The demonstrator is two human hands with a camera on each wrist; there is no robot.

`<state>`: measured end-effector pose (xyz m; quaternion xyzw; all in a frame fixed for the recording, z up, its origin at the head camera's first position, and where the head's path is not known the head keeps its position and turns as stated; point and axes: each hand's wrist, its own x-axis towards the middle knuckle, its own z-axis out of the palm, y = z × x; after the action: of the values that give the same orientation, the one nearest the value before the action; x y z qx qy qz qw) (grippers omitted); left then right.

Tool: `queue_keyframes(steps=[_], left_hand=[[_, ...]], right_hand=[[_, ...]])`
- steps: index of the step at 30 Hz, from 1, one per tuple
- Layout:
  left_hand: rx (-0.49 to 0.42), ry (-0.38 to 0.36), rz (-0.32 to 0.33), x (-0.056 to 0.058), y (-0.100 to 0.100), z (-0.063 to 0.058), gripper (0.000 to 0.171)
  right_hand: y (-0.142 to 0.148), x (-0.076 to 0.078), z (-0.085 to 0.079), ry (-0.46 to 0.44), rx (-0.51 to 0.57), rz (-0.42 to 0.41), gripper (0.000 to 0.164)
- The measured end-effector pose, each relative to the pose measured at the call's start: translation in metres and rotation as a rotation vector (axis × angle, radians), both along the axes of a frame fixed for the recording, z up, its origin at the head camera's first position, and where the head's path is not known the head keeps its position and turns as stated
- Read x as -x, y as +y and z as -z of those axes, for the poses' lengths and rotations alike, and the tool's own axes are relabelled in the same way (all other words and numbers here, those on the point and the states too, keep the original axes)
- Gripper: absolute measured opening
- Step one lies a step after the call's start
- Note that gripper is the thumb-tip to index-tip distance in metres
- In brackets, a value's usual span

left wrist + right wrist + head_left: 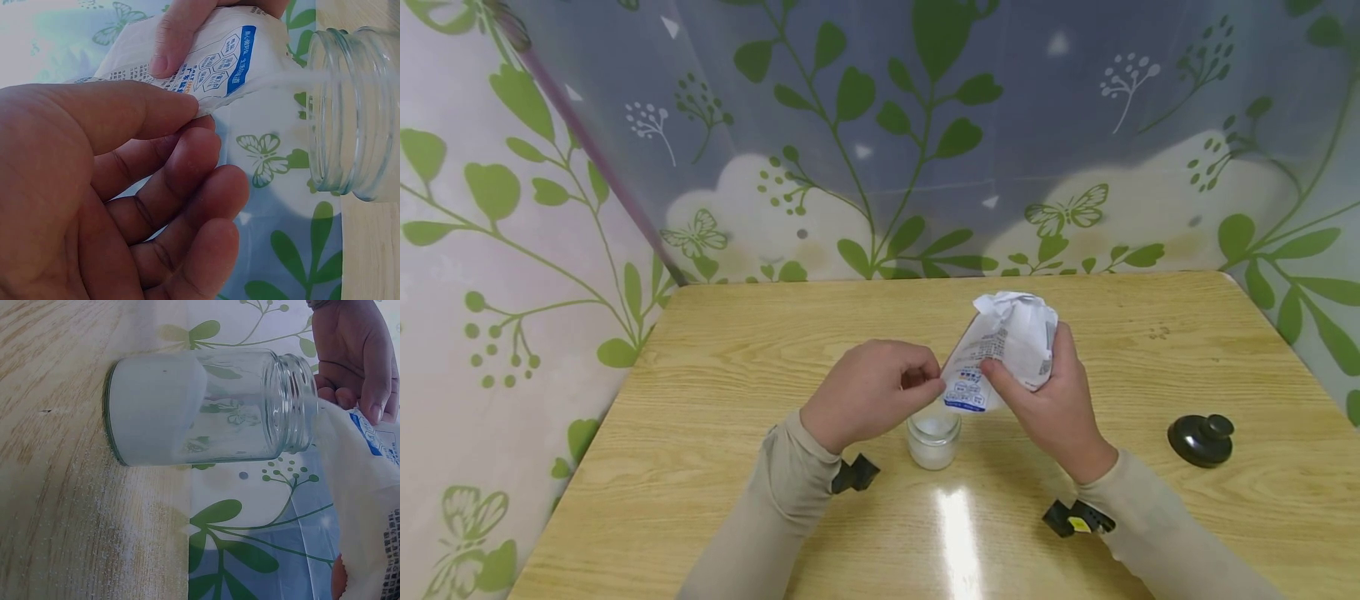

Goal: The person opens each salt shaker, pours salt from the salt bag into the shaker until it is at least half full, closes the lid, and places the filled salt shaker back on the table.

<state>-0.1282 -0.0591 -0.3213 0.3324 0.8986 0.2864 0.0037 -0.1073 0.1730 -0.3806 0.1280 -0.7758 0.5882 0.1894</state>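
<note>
1. Our right hand (1063,408) grips the body of a white printed bag (1018,337), thumb across its front; our left hand (871,392) pinches the bag's lower corner between thumb and forefinger, its other fingers loosely curled.
2. The bag tilts downward between our hands, its corner at the mouth of an upright glass jar (934,442), just below them on the wooden surface (737,350).
3. A pale streak runs from that corner into the jar, and we take this to be pouring. White grains (153,406) fill roughly its lower half.
4. To pour well, we should keep the pinched corner narrow and centred over the mouth, tipping slowly; spilled grains (106,537) lie beside the jar, so steadiness matters.
5. We count two hands, one bag, one jar and one black knobbed lid (1198,440), lying apart, to the right of our right hand.
</note>
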Motion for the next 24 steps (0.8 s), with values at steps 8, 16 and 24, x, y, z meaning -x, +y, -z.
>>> queue_keyframes(steps=[8, 16, 24], left_hand=[[0.004, 0.0, 0.0, 0.0001, 0.0, -0.0009, 0.013], [0.003, -0.006, -0.003, 0.0007, 0.0003, 0.0001, 0.013], [0.001, -0.001, 0.005, 0.0, 0.0001, -0.0011, 0.013]], right_hand=[[0.0, 0.0002, -0.0004, 0.001, 0.0, -0.003, 0.061], [0.0001, 0.0003, -0.0002, -0.001, -0.006, 0.001, 0.06], [0.0003, 0.0004, 0.0002, -0.006, -0.012, 0.003, 0.059]])
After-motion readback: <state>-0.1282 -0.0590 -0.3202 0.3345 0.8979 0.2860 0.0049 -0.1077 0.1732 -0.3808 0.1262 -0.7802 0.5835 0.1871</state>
